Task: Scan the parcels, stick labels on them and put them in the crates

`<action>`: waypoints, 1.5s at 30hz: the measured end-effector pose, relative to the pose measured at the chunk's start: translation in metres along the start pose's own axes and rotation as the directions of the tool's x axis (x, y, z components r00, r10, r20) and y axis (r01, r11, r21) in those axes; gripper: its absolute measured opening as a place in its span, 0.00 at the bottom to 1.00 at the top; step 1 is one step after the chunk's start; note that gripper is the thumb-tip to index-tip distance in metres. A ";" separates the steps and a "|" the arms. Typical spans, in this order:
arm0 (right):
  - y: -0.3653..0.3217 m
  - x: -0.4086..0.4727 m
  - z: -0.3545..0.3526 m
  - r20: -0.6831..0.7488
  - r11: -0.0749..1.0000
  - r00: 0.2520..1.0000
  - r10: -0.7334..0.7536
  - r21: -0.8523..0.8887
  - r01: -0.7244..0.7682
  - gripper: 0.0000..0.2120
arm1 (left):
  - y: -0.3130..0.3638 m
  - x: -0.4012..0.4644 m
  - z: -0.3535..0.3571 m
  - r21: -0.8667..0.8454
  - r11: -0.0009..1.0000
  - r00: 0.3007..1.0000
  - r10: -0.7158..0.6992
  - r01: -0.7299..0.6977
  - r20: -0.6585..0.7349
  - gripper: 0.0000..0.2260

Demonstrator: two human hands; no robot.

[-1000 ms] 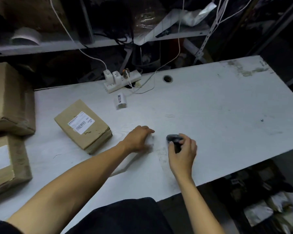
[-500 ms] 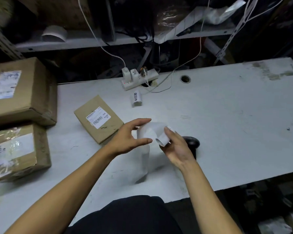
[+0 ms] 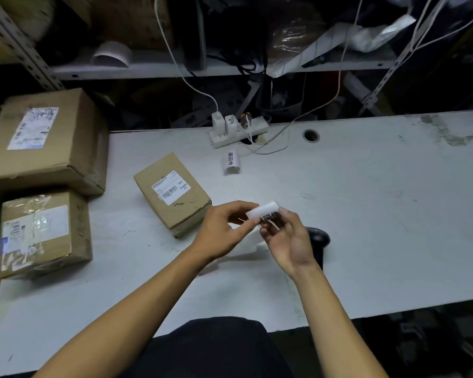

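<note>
label roll [image 3: 265,211] sits pinched between my left hand [image 3: 224,233] and right hand [image 3: 287,236], held above the table [image 3: 366,214] near the small parcel [image 3: 172,192].

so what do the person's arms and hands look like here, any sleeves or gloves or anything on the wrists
Both arms are bare from the bottom edge of the view to the fingertips: no sleeves show. The left hand and the right hand wear no gloves, and no rings, watch or wristband can be seen. Only dark clothing shows low between the arms.
</note>
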State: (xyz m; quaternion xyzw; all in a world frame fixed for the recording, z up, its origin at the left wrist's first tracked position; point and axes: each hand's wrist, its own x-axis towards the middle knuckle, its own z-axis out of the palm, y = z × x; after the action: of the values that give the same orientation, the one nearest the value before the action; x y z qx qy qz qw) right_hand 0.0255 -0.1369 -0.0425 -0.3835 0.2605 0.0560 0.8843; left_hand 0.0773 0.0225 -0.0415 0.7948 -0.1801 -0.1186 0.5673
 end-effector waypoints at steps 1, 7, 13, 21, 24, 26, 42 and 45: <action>0.000 0.000 -0.001 0.024 1.000 1.000 -0.011 -0.006 0.011 0.14 | -0.001 0.000 -0.003 -0.004 0.999 0.999 -0.035 0.035 -0.005 0.10; 0.004 0.003 0.012 -0.065 0.984 0.994 -0.084 -0.161 0.073 0.14 | 0.002 -0.002 -0.009 -0.049 0.994 0.989 -0.088 0.095 0.121 0.11; 0.011 0.009 0.016 -0.151 0.971 0.981 -0.124 -0.220 0.089 0.22 | -0.001 -0.005 -0.001 0.121 0.981 0.986 0.157 -0.149 -0.061 0.16; 0.015 0.011 0.012 -0.172 0.916 0.963 -0.209 -0.378 0.131 0.25 | 0.003 -0.004 -0.009 -0.108 0.985 0.983 -0.123 0.138 0.140 0.06; 0.016 0.012 0.010 -0.155 0.905 0.965 -0.211 -0.405 0.133 0.29 | 0.001 -0.007 -0.013 -0.150 0.965 0.966 -0.189 0.216 0.174 0.10; 0.017 0.013 0.011 -0.130 0.905 0.975 -0.182 -0.411 0.113 0.29 | 0.001 -0.008 -0.014 -0.196 0.947 0.960 -0.222 0.253 0.170 0.11; 0.011 0.037 0.078 -0.060 0.839 0.945 0.322 -0.444 -0.314 0.26 | -0.013 -0.015 -0.067 -0.365 0.911 0.872 -0.328 0.191 -0.364 0.05; 0.014 0.055 0.095 -0.011 0.840 0.955 0.296 -0.473 -0.266 0.11 | -0.023 -0.014 -0.075 -0.319 0.930 0.867 -0.305 0.181 -0.395 0.08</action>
State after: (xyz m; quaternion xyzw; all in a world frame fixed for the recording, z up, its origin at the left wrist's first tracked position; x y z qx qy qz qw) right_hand 0.1080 -0.0655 -0.0248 -0.5418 0.2650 0.2584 0.7546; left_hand 0.0976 0.0995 -0.0387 0.7318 0.0726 -0.0315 0.6769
